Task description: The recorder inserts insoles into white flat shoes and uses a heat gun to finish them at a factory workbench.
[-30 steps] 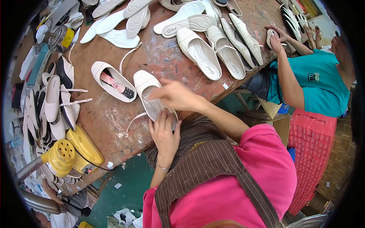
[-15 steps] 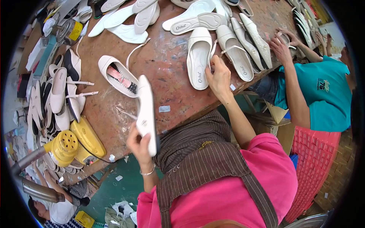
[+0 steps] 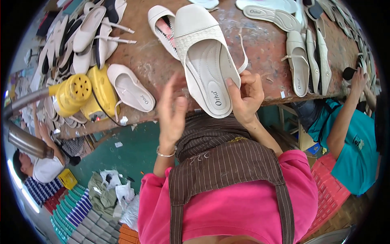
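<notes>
A white slip-in shoe (image 3: 203,36) with a woven band and a thin ankle strap is held up in front of me. My right hand (image 3: 246,97) pinches its side near the heel, thumb inside on the insole. My left hand (image 3: 172,110) is raised just left of the heel, smeared by motion, with thumb and fingers apart and nothing in it. Behind the held shoe lies another white shoe (image 3: 156,14) on the table, its inside pink with a dark toothed edge. A finished-looking pale shoe (image 3: 132,89) rests at the table's front edge, left of my left hand.
A yellow lamp-like device with a metal arm (image 3: 75,91) stands at the left, by a pile of pale shoes (image 3: 87,32). Several white shoes (image 3: 300,67) and insoles (image 3: 270,18) lie on the right of the table (image 3: 276,53). A co-worker in teal (image 3: 353,138) sits at the right.
My left hand has let go of its shoe, which now lies at the table's front left. My right hand has lifted a shoe from the right and brought it before me. The view has shifted.
</notes>
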Demonstrator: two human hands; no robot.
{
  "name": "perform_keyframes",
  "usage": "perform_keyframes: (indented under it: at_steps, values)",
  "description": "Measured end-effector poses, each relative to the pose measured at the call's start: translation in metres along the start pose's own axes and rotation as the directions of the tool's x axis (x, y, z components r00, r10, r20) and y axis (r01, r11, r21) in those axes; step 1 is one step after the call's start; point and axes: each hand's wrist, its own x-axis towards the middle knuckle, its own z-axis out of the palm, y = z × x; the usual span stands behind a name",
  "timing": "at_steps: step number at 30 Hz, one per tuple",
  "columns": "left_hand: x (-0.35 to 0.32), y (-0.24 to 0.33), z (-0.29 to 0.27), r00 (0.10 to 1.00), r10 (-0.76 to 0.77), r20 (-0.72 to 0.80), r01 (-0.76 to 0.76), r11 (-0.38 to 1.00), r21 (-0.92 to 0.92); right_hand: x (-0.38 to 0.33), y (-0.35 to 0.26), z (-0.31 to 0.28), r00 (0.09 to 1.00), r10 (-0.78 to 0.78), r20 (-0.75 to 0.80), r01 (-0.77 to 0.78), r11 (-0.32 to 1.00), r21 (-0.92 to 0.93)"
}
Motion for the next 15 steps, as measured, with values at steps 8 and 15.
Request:
perform_keyframes:
  at_steps: [8, 15]
  values:
    - [-0.002, 0.003, 0.023, 0.984, -0.177, 0.014, 0.178, 0.978, -0.105, -0.007, -0.008, 0.016, 0.997, -0.047, 0.053, 0.039, 0.989, 0.144]
    - [-0.009, -0.026, 0.018, 0.996, -0.014, -0.089, 0.004, 0.993, -0.116, -0.004, -0.022, 0.021, 0.976, 0.09, 0.199, -0.101, 0.994, 0.047]
